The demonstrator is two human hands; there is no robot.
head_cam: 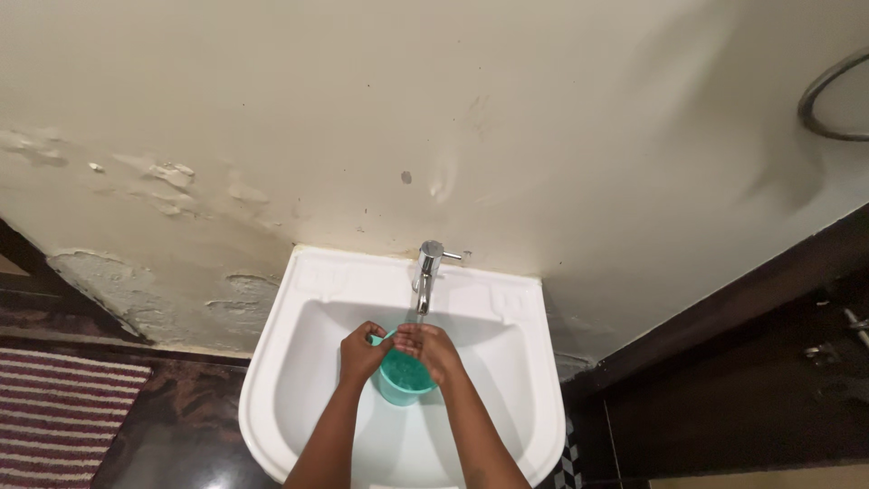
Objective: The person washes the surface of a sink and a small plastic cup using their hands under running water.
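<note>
A small teal plastic mug [401,376] sits upright and slightly tilted inside the bowl of a white basin, directly below the spout of a chrome tap. Its round mouth faces up and toward the camera, so the inside shows, the same teal as the outer wall; whether water stands in it cannot be told. A short handle of the same colour sticks out at the upper left of the rim. The left hand [362,351] closes around that handle and the left side of the rim, while the right hand [431,349] lies over the right part of the rim, fingers reaching across the opening. The mug's lower wall tapers a little toward its base.
</note>
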